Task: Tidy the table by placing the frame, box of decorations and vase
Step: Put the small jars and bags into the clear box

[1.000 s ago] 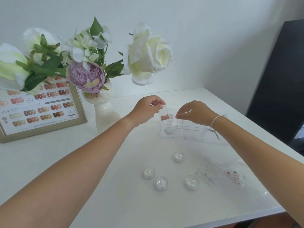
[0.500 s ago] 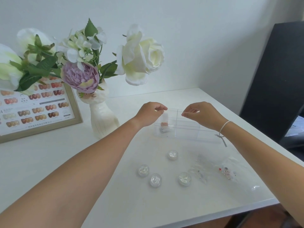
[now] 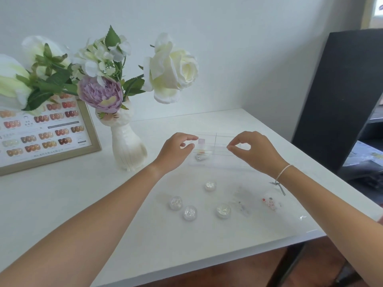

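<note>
Box-filling step in hand; four small jars (image 3: 210, 186) and loose packets (image 3: 269, 202) are left on the counter (image 3: 62, 204)
Both hands hover over the clear box (image 3: 215, 150): left hand (image 3: 176, 150) fingers loosely curled, right hand (image 3: 251, 152) fingers pinched tip to tip, nothing seen held. One compartment holds a packet and a silver piece. Frame (image 3: 47, 133) and vase (image 3: 128, 148) stand at left; a jar is judged next

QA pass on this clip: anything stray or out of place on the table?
Yes. Four small glitter pots and two clear packets lie scattered on the white table, outside the clear compartment box. Vase upright, nothing spilled.
</note>
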`<state>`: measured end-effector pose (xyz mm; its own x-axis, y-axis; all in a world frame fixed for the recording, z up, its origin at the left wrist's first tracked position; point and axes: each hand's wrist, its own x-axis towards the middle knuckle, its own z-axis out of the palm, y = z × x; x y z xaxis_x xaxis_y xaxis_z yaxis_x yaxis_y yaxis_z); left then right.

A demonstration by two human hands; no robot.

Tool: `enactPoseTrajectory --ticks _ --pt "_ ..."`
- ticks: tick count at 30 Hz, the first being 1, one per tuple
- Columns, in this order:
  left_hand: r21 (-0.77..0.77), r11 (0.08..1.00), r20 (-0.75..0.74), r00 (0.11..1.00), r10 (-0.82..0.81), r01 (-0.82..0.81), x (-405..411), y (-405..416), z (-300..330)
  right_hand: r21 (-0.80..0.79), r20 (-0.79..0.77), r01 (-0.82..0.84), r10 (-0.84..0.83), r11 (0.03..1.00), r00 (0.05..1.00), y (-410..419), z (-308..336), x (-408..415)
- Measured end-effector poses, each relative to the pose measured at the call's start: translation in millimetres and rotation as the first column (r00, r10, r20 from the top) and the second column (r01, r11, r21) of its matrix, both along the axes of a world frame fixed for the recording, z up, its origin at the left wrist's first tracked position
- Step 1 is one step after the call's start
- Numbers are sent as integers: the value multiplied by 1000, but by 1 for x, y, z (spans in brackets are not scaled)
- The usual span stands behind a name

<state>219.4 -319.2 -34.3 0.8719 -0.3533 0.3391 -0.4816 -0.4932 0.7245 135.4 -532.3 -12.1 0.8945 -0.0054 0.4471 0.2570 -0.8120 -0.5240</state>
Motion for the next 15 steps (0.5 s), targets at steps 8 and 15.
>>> enactPoseTrajectory --ticks 8,15 --pt "-31 999 -38 999 -37 36 -52 39 -8 -63 -81 -139 134 988 988 34 -17 -30" --pt "0 991 -116 984 -134 135 -94 72 -17 -199 -221 -170 125 965 967 49 -35 -34"
